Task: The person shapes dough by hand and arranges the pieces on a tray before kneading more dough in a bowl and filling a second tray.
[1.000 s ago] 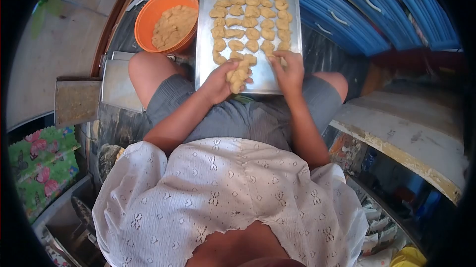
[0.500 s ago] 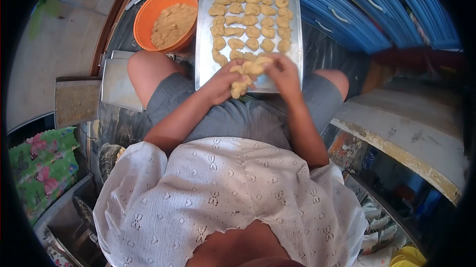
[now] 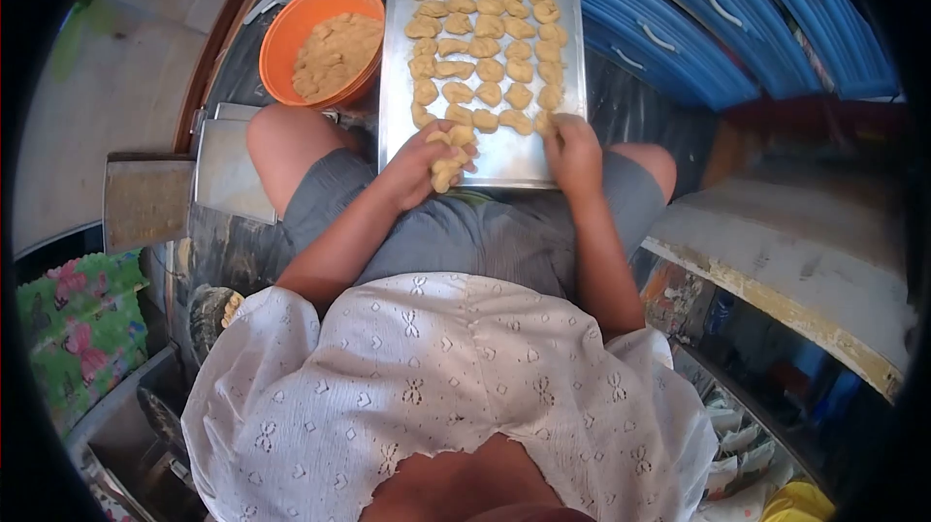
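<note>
My left hand (image 3: 427,165) is wrapped round a lump of yellowish dough (image 3: 448,169) above the near left part of a metal tray (image 3: 514,163). Rows of small dough pieces (image 3: 490,68) cover most of the tray. At the near right end of the rows, my right hand (image 3: 574,146) has its fingers closed on a dough piece (image 3: 545,121), partly hidden by the fingertips. An orange bowl (image 3: 274,59) left of the tray holds more dough (image 3: 335,55).
Blue slatted panels (image 3: 669,13) with pale handles stand at the upper right. A worn wooden surface (image 3: 786,251) lies to the right. Flat metal sheets (image 3: 233,173) and a wooden block (image 3: 147,202) are on the left.
My right hand has moved away from the dough in my left hand, down to the right side of the tray. My left hand has shifted slightly left, still holding dough.
</note>
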`<state>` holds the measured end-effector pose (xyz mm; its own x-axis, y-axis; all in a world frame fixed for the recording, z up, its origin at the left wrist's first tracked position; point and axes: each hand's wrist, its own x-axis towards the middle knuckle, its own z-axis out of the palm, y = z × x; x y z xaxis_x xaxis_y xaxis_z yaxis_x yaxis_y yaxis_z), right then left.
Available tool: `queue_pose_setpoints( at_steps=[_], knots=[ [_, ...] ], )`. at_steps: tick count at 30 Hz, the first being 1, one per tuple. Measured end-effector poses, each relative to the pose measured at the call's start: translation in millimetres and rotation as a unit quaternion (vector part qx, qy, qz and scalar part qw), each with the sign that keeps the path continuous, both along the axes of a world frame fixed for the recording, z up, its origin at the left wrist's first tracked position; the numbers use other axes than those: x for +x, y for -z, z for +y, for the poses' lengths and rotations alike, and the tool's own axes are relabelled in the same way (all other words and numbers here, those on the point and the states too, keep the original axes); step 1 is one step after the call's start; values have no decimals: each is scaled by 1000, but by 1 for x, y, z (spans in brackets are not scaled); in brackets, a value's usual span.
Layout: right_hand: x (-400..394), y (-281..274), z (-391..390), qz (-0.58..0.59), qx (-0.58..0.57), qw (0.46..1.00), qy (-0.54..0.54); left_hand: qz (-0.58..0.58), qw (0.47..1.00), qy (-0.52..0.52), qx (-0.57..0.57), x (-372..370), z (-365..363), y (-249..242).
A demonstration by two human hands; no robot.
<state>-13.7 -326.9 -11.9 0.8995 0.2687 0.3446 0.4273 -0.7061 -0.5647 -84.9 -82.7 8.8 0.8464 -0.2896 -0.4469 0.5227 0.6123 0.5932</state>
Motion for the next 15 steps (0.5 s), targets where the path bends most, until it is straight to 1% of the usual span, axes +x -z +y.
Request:
queue_pose_setpoints(
  at_steps=[1, 2, 4, 8, 10, 11, 13, 14, 15],
  knots=[
    [-2, 0, 1, -18, -25, 999, -18, 0, 1000, -6, 2, -2, 3, 1],
    [-3, 0, 2, -18, -25, 999, -21, -1, 1000, -10, 4, -4, 5, 1],
    [-1, -1, 3, 29, -31, 999, -22, 6, 1000, -16, -1, -11, 12, 6],
    [12, -18, -1, 32, -10, 999, -9, 16, 999, -35, -9, -20, 24, 10],
    [18, -27, 3, 17, -63, 998, -19, 6, 999, -46, -20, -23, 29, 16],
    [20, -25, 2, 15, -65, 998, -16, 4, 998, -57, -25, -23, 32, 19],
    [29, -21, 1, 41, -124, 990, -50, 3, 997, -68, -26, -20, 32, 15],
    [37, -21, 1, 36, -126, 990, -48, -3, 997, -67, -28, -19, 32, 14],
    [43, -21, 1, 45, -78, 995, -50, -2, 997, -68, -23, -20, 31, 14]
  ],
)
